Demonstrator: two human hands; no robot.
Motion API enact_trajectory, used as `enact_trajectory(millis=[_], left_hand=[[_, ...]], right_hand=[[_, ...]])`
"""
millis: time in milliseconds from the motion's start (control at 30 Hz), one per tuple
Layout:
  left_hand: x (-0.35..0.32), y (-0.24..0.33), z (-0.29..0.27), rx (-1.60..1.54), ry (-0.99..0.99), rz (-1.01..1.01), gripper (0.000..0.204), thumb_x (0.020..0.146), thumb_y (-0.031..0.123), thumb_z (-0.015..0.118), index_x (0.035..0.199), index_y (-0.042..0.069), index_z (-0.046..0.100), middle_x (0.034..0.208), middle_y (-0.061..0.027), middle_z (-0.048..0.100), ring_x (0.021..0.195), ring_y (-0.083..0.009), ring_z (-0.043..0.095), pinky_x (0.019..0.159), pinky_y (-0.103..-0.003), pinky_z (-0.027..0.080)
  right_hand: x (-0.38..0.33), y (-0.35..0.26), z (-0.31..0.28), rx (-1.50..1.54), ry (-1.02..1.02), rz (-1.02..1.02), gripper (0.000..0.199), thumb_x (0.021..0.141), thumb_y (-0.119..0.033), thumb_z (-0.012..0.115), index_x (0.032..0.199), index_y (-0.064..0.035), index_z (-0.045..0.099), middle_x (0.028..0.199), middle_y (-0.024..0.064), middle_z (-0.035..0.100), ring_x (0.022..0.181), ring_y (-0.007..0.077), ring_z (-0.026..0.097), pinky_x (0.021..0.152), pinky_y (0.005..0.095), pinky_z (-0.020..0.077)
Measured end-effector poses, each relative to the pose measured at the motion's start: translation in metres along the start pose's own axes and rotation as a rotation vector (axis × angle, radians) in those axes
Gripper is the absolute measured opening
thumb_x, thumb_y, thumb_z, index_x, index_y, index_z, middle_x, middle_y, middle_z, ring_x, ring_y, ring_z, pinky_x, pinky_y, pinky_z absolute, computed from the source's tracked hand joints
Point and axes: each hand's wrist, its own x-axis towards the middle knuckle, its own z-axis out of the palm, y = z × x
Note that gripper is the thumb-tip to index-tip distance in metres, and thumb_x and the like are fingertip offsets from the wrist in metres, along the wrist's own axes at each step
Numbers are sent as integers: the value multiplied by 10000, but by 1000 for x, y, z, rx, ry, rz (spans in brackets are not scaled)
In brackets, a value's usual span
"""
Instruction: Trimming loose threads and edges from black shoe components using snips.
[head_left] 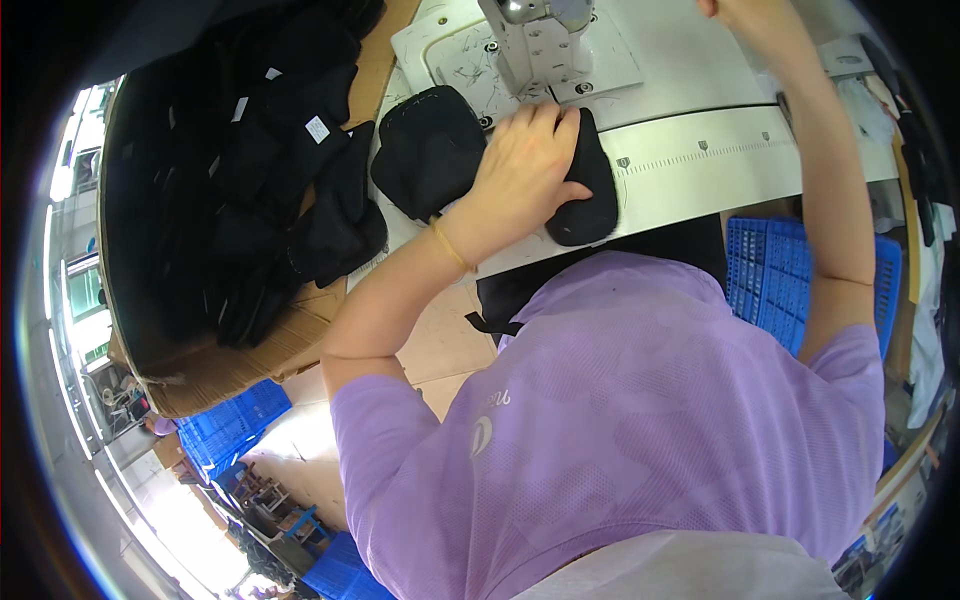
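Grip (L) [524, 165] on blk fabric pc [594, 192], sewing mach. [543, 55] beyond

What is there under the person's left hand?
The left hand touches a black fabric piece lying on the white table; whatever the palm hides cannot be seen.

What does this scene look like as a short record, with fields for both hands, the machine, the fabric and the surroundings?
Left hand: laid over a black padded piece, thumb on it; left hand grip unclear
Right hand: right hand at the upper edge, partly cut off; grip unclear
Machine: white sewing machine, ahead of the left hand
Other fabric: second black piece, left of the left hand
Box: cardboard box at left, holding black fabric pile
Crates: blue, including right crate
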Motion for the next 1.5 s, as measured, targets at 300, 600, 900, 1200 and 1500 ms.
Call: enact_trajectory(millis=[300, 600, 900, 1200, 1500], left_hand=[[11, -48, -81, -1160, -55, -281, 242, 844, 84, 730, 1046, 10, 620, 929, 5, 651, 854, -50, 593, 787, -207, 489], [60, -93, -120, -1139, 102, -529, 360, 866, 95, 677, 1220, 53, 627, 1112, -54, 669, 985, -134, 644, 890, -238, 483], [68, -173, -114, -839, -8, -582, 346, 884, 183, 627, 1216, 88, 645, 1159, -26, 660, 1053, -111, 593, 953, -277, 430], [11, -66, -88, 441, 764, 520, 409, 877, 414, 623, 1054, 54, 706, 979, -54, 666, 838, -197, 619, 708, -297, 476], [26, -81, -73, 543, 860, 471, 396, 710, 72, 662, 1098, 122, 721, 1068, 0, 680, 871, -163, 601, 737, -288, 464]], right_hand=[[-93, -14, 81, 430, -244, -345, 291, 965, -280, 579, 899, -1, 628, 660, 43, 577, 564, 132, 528, 539, 279, 423], [-57, -63, 82, 777, -124, -33, 410, 963, -322, 578, 672, -41, 506, 539, -21, 425, 516, 43, 402, 463, 246, 305], [-64, -69, 90, 768, -66, -137, 389, 971, -283, 565, 671, -36, 559, 519, -12, 515, 479, 42, 441, 454, 234, 348], [-74, -71, 87, 848, -190, -102, 391, 988, -250, 530, 656, -43, 541, 535, -8, 544, 482, 35, 431, 450, 237, 334], [-59, -75, 93, 921, -170, -47, 356, 988, -285, 519, 752, -43, 628, 580, -9, 597, 508, 34, 441, 464, 234, 339]])
